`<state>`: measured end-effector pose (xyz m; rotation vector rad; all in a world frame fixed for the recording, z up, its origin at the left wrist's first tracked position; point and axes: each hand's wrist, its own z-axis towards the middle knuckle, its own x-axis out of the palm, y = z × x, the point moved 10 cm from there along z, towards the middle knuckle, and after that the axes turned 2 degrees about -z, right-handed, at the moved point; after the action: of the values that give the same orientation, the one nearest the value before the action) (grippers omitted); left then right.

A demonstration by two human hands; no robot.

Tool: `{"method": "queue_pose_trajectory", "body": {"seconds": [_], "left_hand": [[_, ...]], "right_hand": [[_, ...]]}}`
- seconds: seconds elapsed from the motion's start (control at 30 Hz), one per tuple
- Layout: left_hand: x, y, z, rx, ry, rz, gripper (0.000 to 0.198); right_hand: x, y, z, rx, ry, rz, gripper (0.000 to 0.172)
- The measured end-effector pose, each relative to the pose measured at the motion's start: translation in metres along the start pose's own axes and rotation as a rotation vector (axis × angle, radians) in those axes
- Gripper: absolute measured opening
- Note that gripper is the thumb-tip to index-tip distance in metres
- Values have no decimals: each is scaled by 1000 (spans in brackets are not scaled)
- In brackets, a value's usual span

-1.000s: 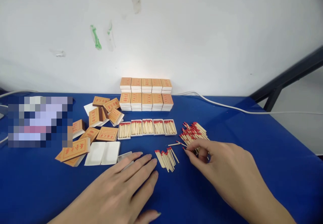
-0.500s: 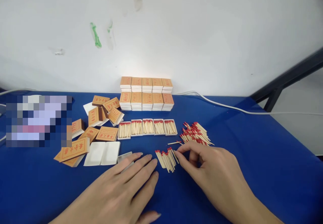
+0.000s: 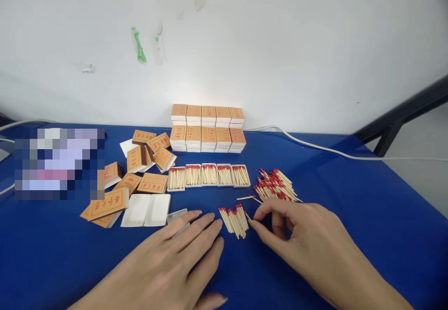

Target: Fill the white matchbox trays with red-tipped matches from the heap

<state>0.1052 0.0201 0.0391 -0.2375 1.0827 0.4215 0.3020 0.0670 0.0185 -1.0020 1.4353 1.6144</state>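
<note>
My left hand [image 3: 182, 258] lies flat, fingers stretched out, partly over an empty white matchbox tray [image 3: 177, 215]. Its fingertips end just left of a small row of red-tipped matches [image 3: 235, 221] on the table. On the row's right side, my right hand [image 3: 294, 230] pinches a match [image 3: 248, 217] between thumb and forefinger; most of that match is hidden. Behind the right hand lies a loose heap of matches [image 3: 276, 186], with a couple of stray matches [image 3: 246, 197] beside it. Farther back, several open trays filled with matches [image 3: 209, 175] stand side by side.
Stacked orange matchboxes [image 3: 208, 135] stand against the white wall [image 3: 280, 58]. Loose matchboxes [image 3: 152, 183] and two empty white trays [image 3: 157, 210] lie on the left, near a blurred-out item [image 3: 56, 161]. A white cable [image 3: 308, 146] runs along the back of the blue table [image 3: 350, 198].
My right hand has shifted slightly right, away from the small row, with a match end showing at its fingertips. The left hand keeps its place; the whole view has shifted a little.
</note>
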Motion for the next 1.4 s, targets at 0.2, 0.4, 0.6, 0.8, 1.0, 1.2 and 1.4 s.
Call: {"method": "queue_pose_trajectory", "body": {"seconds": [0.2,0.4,0.6,0.8,1.0,1.2,1.4], "left_hand": [[2,-2,-1,13,34,-9,49],[2,1,-3,2,17,-22,49],[3,-1,-3,15,31,-14,49],[1,-1,-1,16,35,0,50],[2,-2,-2,17,41,-2,49],[1,-1,-2,15,34,-5,48],[0,-2,-4,16,30,-26,50]], "right_hand": [[3,-1,0,27,-36,-8,14],[-3,6,1,-8,-149,16,16],[-5,15,3,-126,-267,-126,16],[3,16,4,-131,-235,-136,25],[-12,4,4,-25,-269,89,17],[-18,-4,3,74,-230,336,9],[-1,-4,4,96,1,515,16]]}}
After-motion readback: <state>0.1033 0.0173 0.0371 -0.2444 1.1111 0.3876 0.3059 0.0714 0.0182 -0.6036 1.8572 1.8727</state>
